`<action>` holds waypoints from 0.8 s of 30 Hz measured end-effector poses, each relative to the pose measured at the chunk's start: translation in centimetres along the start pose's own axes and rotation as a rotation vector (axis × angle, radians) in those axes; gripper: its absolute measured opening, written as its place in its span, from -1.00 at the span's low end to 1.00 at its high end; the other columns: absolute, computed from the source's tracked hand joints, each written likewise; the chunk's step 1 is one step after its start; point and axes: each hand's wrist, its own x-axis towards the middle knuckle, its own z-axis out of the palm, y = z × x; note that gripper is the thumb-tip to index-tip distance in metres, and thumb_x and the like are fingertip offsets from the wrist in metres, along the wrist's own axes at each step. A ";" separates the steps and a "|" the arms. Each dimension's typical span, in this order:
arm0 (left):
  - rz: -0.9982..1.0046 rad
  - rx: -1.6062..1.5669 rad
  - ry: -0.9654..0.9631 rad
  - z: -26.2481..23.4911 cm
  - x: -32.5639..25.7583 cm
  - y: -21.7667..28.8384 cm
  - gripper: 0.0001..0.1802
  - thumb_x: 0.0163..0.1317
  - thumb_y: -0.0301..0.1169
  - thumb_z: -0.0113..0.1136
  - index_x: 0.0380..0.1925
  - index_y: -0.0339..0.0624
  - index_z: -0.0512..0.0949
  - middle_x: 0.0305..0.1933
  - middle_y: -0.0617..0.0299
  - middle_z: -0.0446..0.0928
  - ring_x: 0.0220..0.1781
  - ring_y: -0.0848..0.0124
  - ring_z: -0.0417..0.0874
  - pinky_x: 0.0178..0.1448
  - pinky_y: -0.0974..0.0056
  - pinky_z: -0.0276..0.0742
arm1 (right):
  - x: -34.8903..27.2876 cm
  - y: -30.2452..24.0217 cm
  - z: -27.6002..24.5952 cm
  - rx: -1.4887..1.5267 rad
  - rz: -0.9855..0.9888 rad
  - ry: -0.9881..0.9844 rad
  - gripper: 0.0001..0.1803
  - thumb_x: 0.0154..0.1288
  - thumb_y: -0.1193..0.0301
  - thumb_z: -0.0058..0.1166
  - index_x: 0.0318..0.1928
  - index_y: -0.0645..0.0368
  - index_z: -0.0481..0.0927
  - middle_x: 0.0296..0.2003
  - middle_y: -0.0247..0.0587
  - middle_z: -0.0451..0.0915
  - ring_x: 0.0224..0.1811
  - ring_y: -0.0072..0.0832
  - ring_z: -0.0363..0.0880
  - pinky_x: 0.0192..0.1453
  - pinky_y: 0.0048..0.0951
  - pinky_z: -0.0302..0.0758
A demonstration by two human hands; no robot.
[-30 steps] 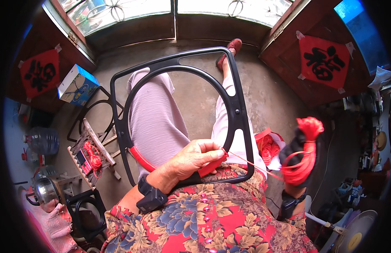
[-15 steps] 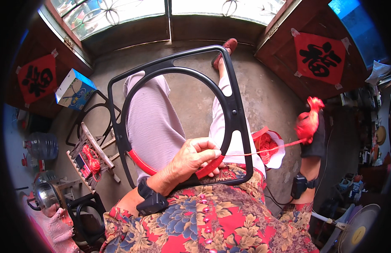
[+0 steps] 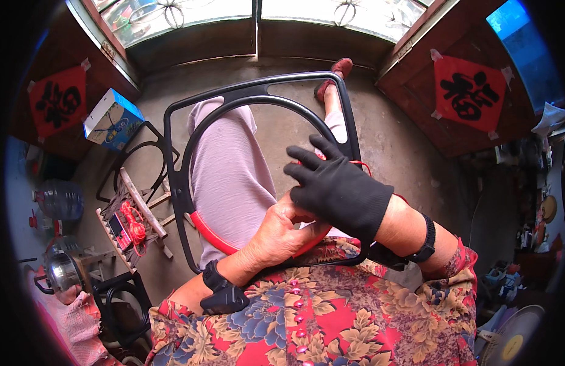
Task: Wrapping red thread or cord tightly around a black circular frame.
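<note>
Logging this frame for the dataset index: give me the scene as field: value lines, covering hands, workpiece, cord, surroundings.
Left hand: bare, at the red wrap on the ring's near side; partly covered by the right hand
Right hand: in a black glove, fingers spread; whatever it holds is mostly hidden
Workpiece: black frame with a round inner ring
Cord: short red loop shows beyond the glove
Left side: red cord bundle, blue-and-white box

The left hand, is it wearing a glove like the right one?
No, the left hand is bare, while the right hand wears a black glove.
</note>
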 end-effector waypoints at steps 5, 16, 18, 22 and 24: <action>-0.231 -0.100 -0.157 -1.1 0.2 0.1 -0.86 0.27 -0.48 0.13 -0.21 -0.28 0.46 -0.17 0.25 0.56 -0.09 0.53 0.57 0.01 0.41 0.48 | -2.1 0.1 -3.0 0.038 0.198 0.220 -0.63 -0.12 0.41 0.15 -0.20 0.17 0.49 -0.15 -0.18 0.52 0.08 -0.24 0.45 0.23 -0.09 0.27; -0.320 -0.394 -0.248 -1.1 0.6 0.0 -0.89 0.33 -0.42 0.05 -0.24 -0.22 0.40 -0.19 0.12 0.56 -0.16 0.41 0.63 0.02 0.34 0.54 | -8.3 -3.5 -3.2 0.349 0.493 0.334 -0.42 -0.16 0.49 0.34 -0.01 0.12 0.48 -0.04 -0.17 0.52 0.08 -0.22 0.46 0.19 -0.26 0.36; -0.330 -0.404 -0.253 -1.1 0.6 0.1 -0.89 0.32 -0.42 0.06 -0.25 -0.22 0.40 -0.19 0.12 0.57 -0.17 0.42 0.64 0.00 0.34 0.55 | -10.2 -3.0 -1.2 0.624 0.688 0.554 -0.45 -0.03 0.53 0.28 0.04 0.20 0.43 -0.02 -0.15 0.51 -0.11 -0.37 0.55 0.01 -0.40 0.46; -0.382 -0.423 -0.240 -0.8 0.5 0.9 -0.90 0.32 -0.43 0.06 -0.26 -0.21 0.39 -0.20 0.11 0.57 -0.19 0.40 0.64 -0.02 0.35 0.55 | -11.2 -2.6 3.1 1.421 1.089 0.372 -0.53 0.24 0.49 0.04 0.17 0.20 0.33 -0.09 -0.23 0.52 -0.20 -0.63 0.50 -0.11 -0.56 0.44; -0.368 -0.424 -0.242 -1.0 0.6 0.8 -0.91 0.31 -0.45 0.06 -0.26 -0.21 0.39 -0.21 0.11 0.57 -0.20 0.40 0.65 -0.05 0.36 0.56 | -9.8 -4.0 2.9 1.462 0.909 0.255 -0.57 0.19 0.46 0.12 0.08 0.24 0.40 -0.21 -0.29 0.55 -0.24 -0.66 0.47 -0.13 -0.57 0.44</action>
